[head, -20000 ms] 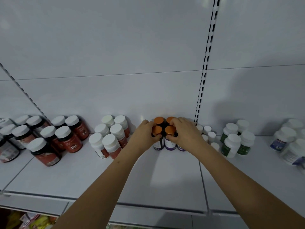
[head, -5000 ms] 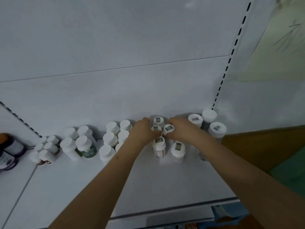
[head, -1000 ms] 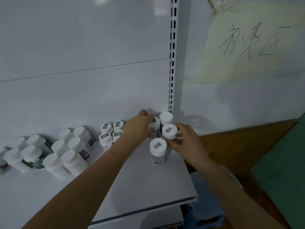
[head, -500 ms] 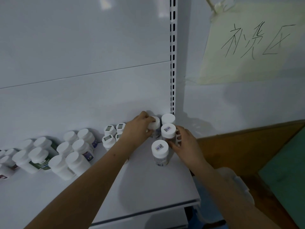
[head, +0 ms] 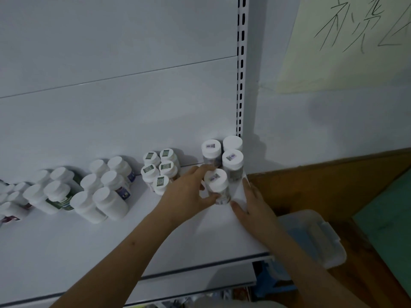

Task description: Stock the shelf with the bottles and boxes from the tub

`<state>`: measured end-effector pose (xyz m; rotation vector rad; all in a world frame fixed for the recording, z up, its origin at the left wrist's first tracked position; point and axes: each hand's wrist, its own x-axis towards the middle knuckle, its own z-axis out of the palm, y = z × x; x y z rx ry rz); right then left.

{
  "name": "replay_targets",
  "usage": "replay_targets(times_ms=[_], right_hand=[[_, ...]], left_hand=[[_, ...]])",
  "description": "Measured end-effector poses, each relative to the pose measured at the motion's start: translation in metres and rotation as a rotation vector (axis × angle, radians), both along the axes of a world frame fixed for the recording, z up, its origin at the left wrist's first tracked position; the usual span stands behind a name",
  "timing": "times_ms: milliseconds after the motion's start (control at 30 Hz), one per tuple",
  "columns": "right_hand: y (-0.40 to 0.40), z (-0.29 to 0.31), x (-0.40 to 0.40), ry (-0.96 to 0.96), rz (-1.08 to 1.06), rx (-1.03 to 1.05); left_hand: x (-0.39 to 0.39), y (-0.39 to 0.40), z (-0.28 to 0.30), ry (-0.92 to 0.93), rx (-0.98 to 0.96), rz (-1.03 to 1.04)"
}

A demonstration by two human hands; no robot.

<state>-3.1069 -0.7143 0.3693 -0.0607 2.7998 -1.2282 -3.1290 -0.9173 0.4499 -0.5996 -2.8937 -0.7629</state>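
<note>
The left hand (head: 189, 192) curls around the front white-capped plastic bottle (head: 216, 185), fingertips on its far-left side and thumb hooked under its near side, so it grips that bottle while the bottle stands on the white metal shelf (head: 189, 236). The right hand (head: 251, 207) lies just to the right of the same bottle, its fingers fairly straight and holding nothing; the fingertips reach up beside the bottle and toward the edge of the shelf, and whether they actually touch the bottle I cannot tell. Directly beyond the left hand's fingertips stand three more white-capped bottles (head: 232, 161) of the same kind, packed into the back corner against the slotted white upright (head: 241, 63), so the gripped bottle sits as the front one of a group of four. To the left of the left wrist stand a cluster of smaller white bottles with green cap stickers (head: 159, 170), and further left some larger plain white bottles (head: 104, 192). Below and to the right of the right forearm sits the translucent plastic tub (head: 315, 236), on a lower level; its contents are not clear. The step in hand looks like squaring up this last group rather than fetching. The next move probably calls for nudging the front bottle snug against its neighbours, letting go without tipping it, and then reaching down to the tub.
</note>
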Motion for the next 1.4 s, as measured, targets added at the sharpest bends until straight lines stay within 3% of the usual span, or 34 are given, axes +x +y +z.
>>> replay_targets(times_ms=[333,1400], right_hand=[[-0.003,-0.001,0.000,0.017,-0.053,0.027],[-0.005,0.001,-0.002,0.027,-0.080,0.021]], left_hand=[[-0.025,-0.002,-0.012,0.031,0.059,0.176],[-0.035,0.024,-0.028,0.022,0.181,0.238]])
